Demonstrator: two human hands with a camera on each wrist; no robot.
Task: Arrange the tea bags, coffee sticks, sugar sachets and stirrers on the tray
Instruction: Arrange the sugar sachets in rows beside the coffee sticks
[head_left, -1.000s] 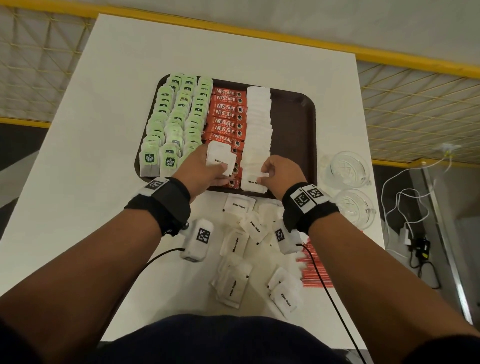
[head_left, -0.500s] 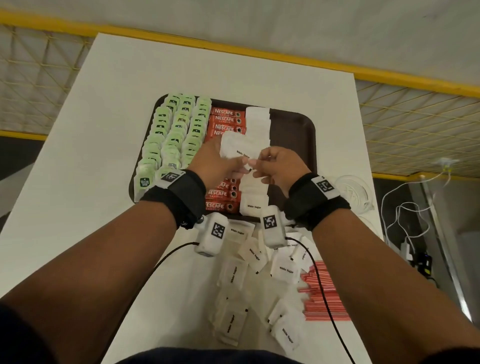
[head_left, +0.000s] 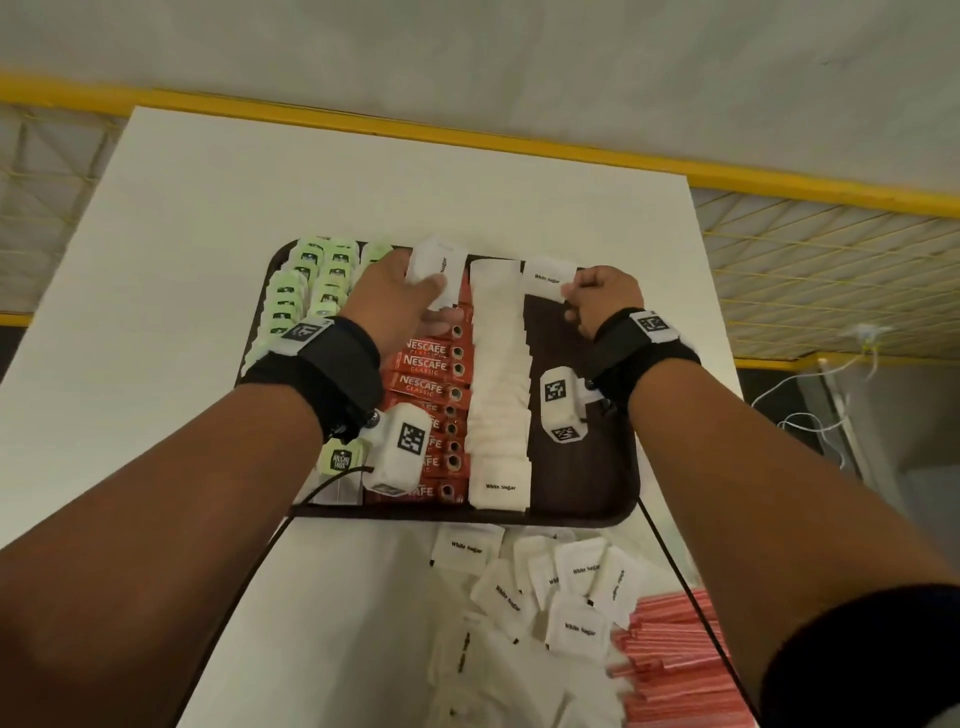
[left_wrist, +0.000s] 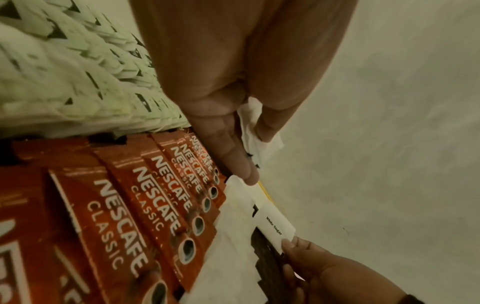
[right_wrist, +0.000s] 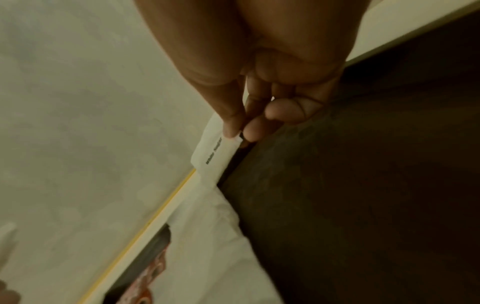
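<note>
A dark brown tray (head_left: 582, 483) holds rows of green tea bags (head_left: 306, 291), red coffee sticks (head_left: 423, 387) and one column of white sugar sachets (head_left: 498, 374). My left hand (head_left: 400, 301) hovers over the tray's far end and holds a small stack of sugar sachets (head_left: 436, 270) between thumb and fingers. My right hand (head_left: 602, 301) pinches a single sugar sachet (head_left: 548, 278) by its edge at the tray's far right, beside the top of the white column. That same pinch appears in the right wrist view on the sachet (right_wrist: 215, 152).
Loose sugar sachets (head_left: 545, 587) lie scattered on the white table (head_left: 156, 270) in front of the tray. A pile of red stirrers (head_left: 675, 660) sits at the near right. The tray's right strip is bare. Yellow rails edge the floor beyond the table.
Both hands have moved from the tray's near edge to its far end. The right hand has taken one sachet from the left hand's stack and carried it right.
</note>
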